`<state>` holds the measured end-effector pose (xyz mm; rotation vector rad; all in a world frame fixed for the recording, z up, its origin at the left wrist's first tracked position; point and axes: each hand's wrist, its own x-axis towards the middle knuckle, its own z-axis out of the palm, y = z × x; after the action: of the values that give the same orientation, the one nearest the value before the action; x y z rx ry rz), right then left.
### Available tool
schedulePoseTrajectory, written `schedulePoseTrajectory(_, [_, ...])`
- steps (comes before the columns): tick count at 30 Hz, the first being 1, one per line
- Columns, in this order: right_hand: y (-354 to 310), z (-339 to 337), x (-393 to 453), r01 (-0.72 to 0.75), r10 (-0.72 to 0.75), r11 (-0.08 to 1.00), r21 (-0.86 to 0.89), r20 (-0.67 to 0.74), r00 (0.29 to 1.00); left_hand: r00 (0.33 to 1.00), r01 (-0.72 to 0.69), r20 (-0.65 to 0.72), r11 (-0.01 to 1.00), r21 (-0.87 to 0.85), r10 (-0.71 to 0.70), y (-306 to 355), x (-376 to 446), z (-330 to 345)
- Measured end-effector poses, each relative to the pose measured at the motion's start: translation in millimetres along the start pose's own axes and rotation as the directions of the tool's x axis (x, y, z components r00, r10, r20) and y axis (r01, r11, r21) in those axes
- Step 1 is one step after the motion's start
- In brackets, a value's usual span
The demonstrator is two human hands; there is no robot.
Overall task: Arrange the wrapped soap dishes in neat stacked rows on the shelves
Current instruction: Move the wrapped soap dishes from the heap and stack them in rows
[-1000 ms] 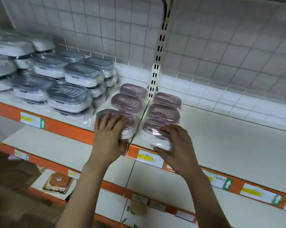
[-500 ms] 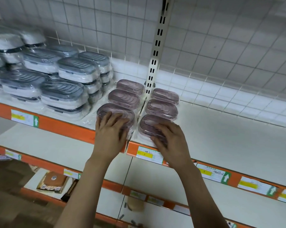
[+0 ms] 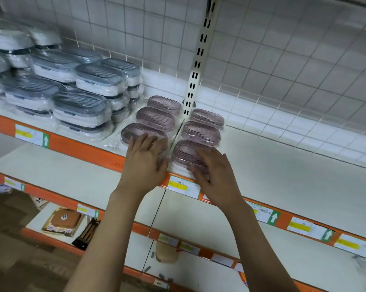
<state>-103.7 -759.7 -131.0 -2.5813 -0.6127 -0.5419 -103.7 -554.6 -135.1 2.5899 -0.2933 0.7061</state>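
Two rows of pink wrapped soap dishes lie on the white upper shelf (image 3: 283,165), three dishes in each row. My left hand (image 3: 144,163) rests flat on the front dish of the left row (image 3: 133,131), fingers spread over its top. My right hand (image 3: 215,173) lies on the front dish of the right row (image 3: 184,152), fingers on top and thumb at its near end. Behind them sit the middle dishes (image 3: 154,118) (image 3: 200,132) and the back dishes (image 3: 164,104) (image 3: 207,118). Both front dishes are close to the orange shelf edge.
Stacks of grey-lidded wrapped dishes (image 3: 79,102) fill the shelf to the left, with white ones (image 3: 7,41) further left. A slotted upright post (image 3: 197,66) stands behind the pink rows. Lower shelves hold a brown packet (image 3: 62,222) and a tan item (image 3: 166,252).
The front right dish, tilted at the shelf edge a second ago, now lies flat in line with its row. Both hands have stayed on the front dishes.
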Motion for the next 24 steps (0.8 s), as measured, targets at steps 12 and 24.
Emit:
schedulePoseTrajectory(12, [76.2, -86.8, -88.0, -0.191, 0.191, 0.981, 0.034, 0.019, 0.981, 0.99, 0.009, -0.14, 0.993, -0.115, -0.025, 154.6, -41.4, 24.8])
schedulePoseTrajectory(24, [256.8, -227.2, -213.8, -0.336, 0.338, 0.94, 0.055, -0.033, 0.94, 1.0, 0.031, -0.001, 0.993, -0.115, -0.031, 379.5, -62.6, 131.4])
